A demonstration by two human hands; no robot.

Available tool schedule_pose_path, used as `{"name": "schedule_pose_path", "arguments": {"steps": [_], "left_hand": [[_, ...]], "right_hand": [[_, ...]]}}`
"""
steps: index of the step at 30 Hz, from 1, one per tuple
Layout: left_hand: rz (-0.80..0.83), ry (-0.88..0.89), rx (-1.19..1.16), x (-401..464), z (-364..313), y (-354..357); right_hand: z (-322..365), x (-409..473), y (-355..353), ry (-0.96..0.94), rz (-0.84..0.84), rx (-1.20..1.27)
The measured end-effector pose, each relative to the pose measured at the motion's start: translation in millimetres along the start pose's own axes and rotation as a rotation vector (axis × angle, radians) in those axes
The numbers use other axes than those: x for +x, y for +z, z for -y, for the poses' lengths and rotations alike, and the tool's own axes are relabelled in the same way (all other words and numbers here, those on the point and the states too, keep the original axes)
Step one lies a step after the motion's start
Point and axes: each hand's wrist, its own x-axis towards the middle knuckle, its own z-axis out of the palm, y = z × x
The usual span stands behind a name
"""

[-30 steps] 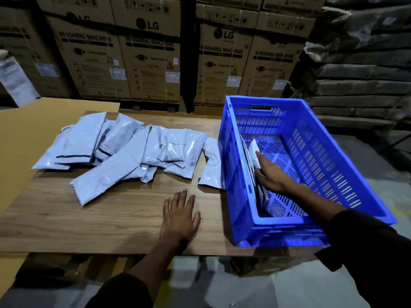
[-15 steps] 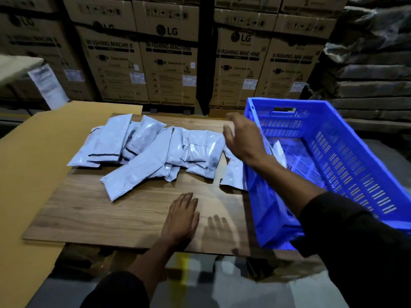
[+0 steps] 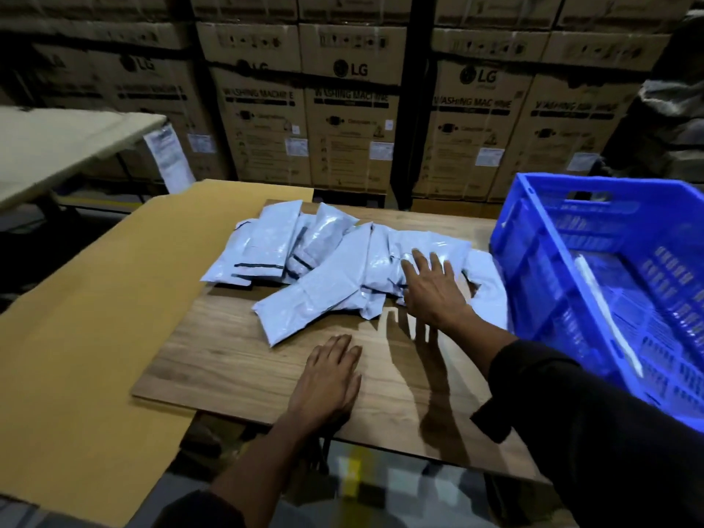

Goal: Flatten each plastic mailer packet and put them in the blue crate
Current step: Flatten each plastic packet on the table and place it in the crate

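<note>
Nearest mailer (image 3: 316, 299) lies flat, long axis running lower left to upper right. Right hand (image 3: 432, 289), fingers spread, rests released on the pile; left hand (image 3: 327, 379) lies flat, released, on the surface (image 3: 228, 367).

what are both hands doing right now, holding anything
Left hand: open, flat on the brown wooden board, holding nothing.
Right hand: open, fingers spread over the pile of grey plastic mailer packets, gripping nothing yet.

Stacked cardboard boxes (image 3: 350, 108) read "LG" and "WASHING MACHINE".
</note>
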Motion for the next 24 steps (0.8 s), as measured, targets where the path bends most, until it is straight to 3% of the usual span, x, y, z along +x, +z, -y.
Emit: {"name": "schedule_pose_path", "arguments": {"steps": [7, 15, 18, 24], "left_hand": [[-0.093, 0.03, -0.054, 2.6, 4.0, 2.8], [-0.094, 0.026, -0.039, 2.3, 0.8, 5.7], [-0.096, -0.038, 0.009, 0.4, -2.2, 5.5], [-0.191, -0.134, 0.045, -13.3, -14.4, -7.9]], "right_hand": [[9.3, 34.2, 12.8, 0.0, 0.106, -0.086], [-2.0, 24.2, 11.2, -0.04, -0.001, -0.055], [-2.1, 2.0, 1.0, -0.073, -0.093, 0.036], [31.9, -96.9, -1.8, -0.223, -0.488, 0.216]]}}
